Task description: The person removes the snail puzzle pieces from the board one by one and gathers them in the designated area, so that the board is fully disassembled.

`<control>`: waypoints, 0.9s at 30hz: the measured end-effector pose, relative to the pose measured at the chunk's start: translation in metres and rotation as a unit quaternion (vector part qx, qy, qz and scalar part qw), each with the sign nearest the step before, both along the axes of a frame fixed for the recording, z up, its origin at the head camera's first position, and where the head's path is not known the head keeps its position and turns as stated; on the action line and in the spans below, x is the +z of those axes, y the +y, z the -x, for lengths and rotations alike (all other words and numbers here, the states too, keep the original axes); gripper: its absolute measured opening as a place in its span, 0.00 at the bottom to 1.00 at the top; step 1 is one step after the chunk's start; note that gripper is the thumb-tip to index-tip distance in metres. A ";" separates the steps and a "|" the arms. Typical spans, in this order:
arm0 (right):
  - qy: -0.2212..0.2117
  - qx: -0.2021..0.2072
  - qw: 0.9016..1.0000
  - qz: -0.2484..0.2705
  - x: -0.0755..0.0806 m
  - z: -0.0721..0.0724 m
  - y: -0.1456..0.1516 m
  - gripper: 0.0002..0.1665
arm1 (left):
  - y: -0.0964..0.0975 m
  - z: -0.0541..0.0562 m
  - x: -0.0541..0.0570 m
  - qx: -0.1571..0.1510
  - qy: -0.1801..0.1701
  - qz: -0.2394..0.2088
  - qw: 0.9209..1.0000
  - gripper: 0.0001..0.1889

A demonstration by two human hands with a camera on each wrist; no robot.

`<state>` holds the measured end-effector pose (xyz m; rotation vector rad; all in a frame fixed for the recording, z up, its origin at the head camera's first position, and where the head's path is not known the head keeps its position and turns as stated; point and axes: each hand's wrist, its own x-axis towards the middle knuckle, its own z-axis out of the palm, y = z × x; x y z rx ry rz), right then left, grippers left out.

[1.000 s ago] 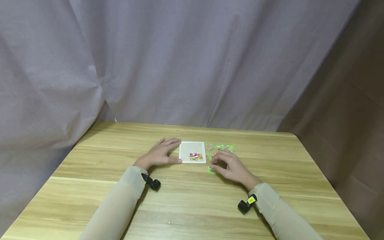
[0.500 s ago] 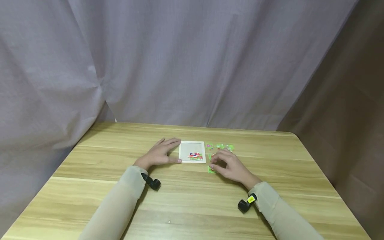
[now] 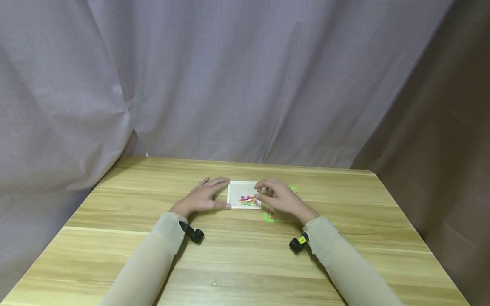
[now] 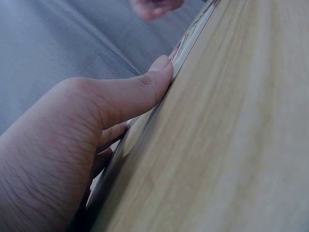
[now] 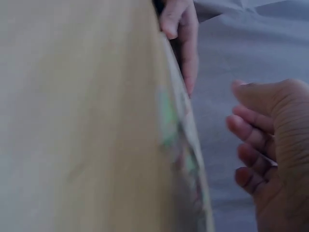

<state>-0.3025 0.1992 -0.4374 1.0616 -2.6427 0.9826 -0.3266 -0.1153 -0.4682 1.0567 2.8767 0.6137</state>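
My left hand (image 3: 204, 196) rests at the left side of a white puzzle tray (image 3: 235, 189), fingers straight and spread, thumb at the near left corner. The left wrist view has its thumb (image 4: 137, 94) against the tray's edge. Several joined puzzle pieces (image 3: 248, 199), red, white, blue and green, lie in the tray's near right part. Over the tray's right edge hovers my right hand (image 3: 281, 197), its thumb tip overlapping those pieces in the head view. In the right wrist view, a gap shows between the right hand's thumb and loosely bent fingers (image 5: 256, 135), with nothing visible there.
Loose green puzzle pieces lie right of the tray: one with red (image 3: 269, 215) near the front, another (image 3: 293, 188) farther back, partly behind the right hand. A grey curtain (image 3: 229, 85) hangs behind the wooden table (image 3: 229, 263). A tiny speck (image 3: 215, 283) sits toward the front.
My right hand has moved left from the loose pieces to the tray's right edge, and its thumb and fingers point at the tray. The left hand keeps its place.
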 end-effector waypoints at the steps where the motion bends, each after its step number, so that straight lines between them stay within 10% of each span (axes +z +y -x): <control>1: -0.008 0.005 1.000 -0.006 0.003 0.003 -0.004 0.18 | 0.000 0.000 0.000 0.000 0.000 -0.001 1.000 0.52; 8: -0.026 0.035 0.998 -0.051 0.014 0.022 -0.022 0.21 | 0.002 0.005 0.002 0.000 0.005 -0.004 1.000 0.52; 27: -0.015 0.049 0.994 -0.096 -0.005 0.016 -0.030 0.07 | 0.001 0.001 0.001 -0.002 0.002 0.000 1.000 0.52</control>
